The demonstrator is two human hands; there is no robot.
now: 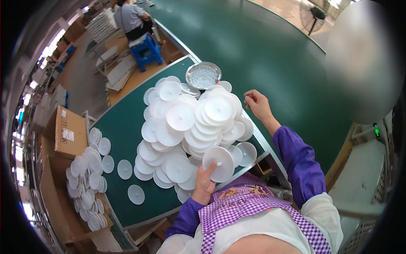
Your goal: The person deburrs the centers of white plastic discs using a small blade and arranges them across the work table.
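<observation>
Metal bowl of seemingly small pieces

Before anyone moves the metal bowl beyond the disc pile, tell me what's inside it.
The metal bowl holds many small pale pieces, too small to identify. A small red item shows at its right side. Anything beneath the top layer is covered.

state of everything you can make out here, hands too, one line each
Left hand: closed on a white disc
White disc: held in the left hand
Right hand: fingers bent, apart from the discs; whether it holds anything is unclear
Disc pile: heaped, overlapping
Metal bowl: upright, holding small pale pieces
Cardboard box: open, discs inside
Blue stool: occupied
Fan: upright; spinning or not is unclear
Green light: lit
</observation>
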